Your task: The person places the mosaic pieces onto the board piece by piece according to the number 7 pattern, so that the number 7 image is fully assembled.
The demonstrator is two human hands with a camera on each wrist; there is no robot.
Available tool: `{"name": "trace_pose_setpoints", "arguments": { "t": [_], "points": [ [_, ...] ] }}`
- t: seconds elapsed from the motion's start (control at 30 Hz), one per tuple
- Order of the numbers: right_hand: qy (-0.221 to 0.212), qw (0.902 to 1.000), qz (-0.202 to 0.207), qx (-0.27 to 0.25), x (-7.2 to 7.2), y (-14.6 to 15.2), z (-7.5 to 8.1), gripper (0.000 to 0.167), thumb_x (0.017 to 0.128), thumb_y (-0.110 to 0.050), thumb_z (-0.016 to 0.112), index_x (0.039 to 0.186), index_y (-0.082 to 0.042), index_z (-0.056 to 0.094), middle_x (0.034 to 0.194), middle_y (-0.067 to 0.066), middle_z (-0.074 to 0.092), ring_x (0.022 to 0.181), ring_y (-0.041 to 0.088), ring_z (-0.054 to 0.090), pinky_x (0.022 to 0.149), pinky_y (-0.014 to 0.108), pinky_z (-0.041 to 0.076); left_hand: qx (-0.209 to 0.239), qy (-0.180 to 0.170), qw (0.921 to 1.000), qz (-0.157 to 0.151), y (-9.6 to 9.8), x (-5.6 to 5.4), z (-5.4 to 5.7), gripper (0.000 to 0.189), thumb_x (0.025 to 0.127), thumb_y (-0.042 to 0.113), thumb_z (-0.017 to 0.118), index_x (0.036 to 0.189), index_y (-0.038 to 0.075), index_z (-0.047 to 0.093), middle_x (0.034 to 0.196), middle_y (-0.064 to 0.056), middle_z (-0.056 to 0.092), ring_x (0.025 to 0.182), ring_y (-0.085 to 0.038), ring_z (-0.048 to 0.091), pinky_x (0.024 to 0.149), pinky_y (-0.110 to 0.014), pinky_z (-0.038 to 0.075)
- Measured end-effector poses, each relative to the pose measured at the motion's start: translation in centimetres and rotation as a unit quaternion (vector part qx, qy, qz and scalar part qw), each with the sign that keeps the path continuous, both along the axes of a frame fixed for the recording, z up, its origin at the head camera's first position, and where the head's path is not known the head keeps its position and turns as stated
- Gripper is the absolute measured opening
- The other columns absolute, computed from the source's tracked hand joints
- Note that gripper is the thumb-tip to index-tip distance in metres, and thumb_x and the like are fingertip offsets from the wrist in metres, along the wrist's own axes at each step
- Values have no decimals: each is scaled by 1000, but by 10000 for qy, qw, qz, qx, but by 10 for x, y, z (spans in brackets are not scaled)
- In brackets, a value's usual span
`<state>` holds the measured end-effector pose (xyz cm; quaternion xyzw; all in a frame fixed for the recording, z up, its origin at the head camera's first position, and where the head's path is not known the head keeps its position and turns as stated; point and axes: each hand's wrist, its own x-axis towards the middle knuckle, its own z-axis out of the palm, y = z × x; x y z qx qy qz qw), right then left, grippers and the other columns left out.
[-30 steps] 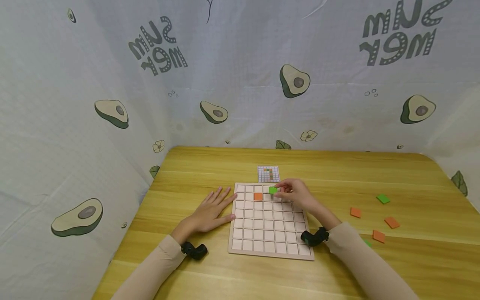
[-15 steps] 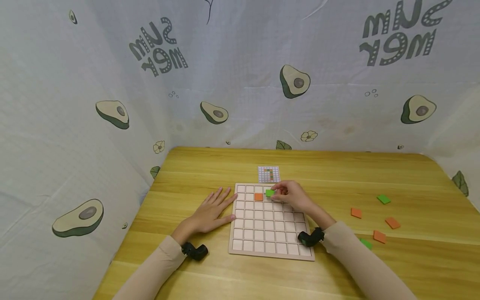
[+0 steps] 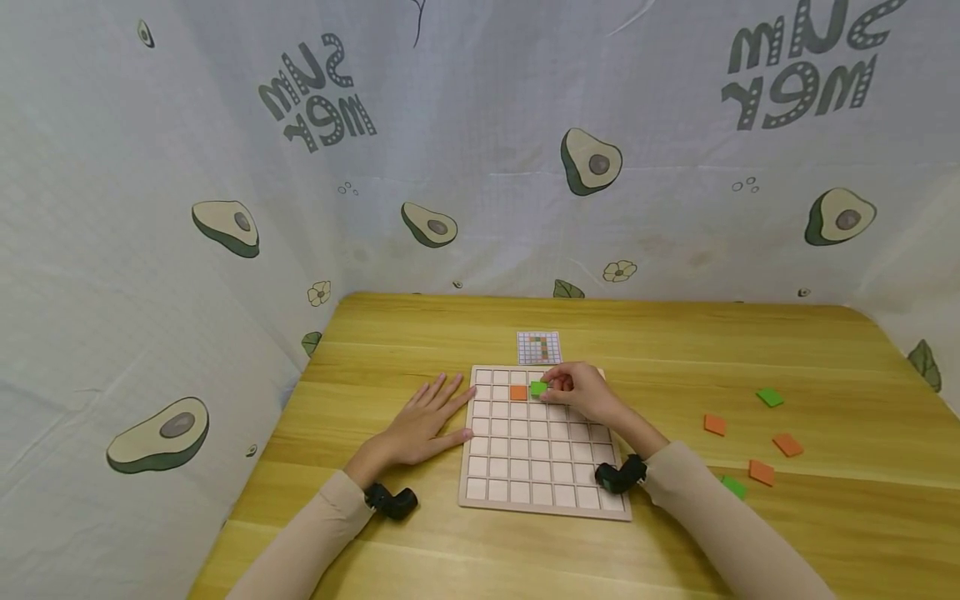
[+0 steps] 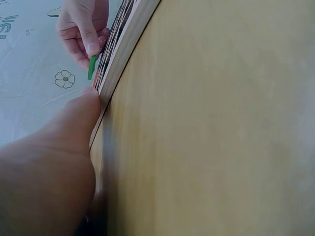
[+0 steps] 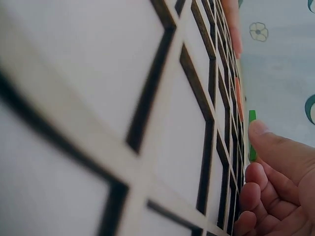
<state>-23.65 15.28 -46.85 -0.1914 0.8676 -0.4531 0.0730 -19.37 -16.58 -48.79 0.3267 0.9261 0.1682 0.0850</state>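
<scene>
My right hand [image 3: 585, 392] pinches a green square tile [image 3: 537, 389] between thumb and fingers, over the second row of a pale wooden grid board [image 3: 517, 448]. In the right wrist view the green tile [image 5: 252, 135] is tilted and sits slightly off the board's face. Just left of it an orange tile [image 3: 518, 392] lies in a cell of the same row. My left hand [image 3: 423, 425] lies flat with spread fingers on the table, its fingertips touching the board's left edge.
A small printed card [image 3: 538, 347] with a coloured grid pattern lies behind the board. Several loose tiles, such as an orange tile [image 3: 787, 445] and a green tile [image 3: 769, 397], are scattered on the wooden table [image 3: 645, 333] at right. A patterned curtain [image 3: 510, 167] hangs behind.
My right hand has moved a little left and down with the green tile, bringing it closer to the orange tile. My left hand has stayed in place.
</scene>
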Motion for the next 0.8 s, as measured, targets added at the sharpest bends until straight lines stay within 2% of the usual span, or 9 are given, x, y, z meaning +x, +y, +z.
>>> {"name": "trace_pose_setpoints", "arguments": {
  "t": [0.57,0.8],
  "points": [
    [169,9996,192,111,0,0,-3,18,86,-3,77,100,7,71,73,3,55,63,16,45,56,24,37,-41,77,10000,34,0,1,-2,71,104,54,40,162,21,13,166,-11,3,151,-35,-2,120,-53,2],
    [141,9998,135,81,1,-1,-1,18,84,-2,79,98,6,72,73,3,56,64,16,45,56,23,36,33,93,9999,62,1,2,-2,71,104,53,41,162,21,14,166,-11,4,151,-35,-1,120,-53,2]
  ]
}}
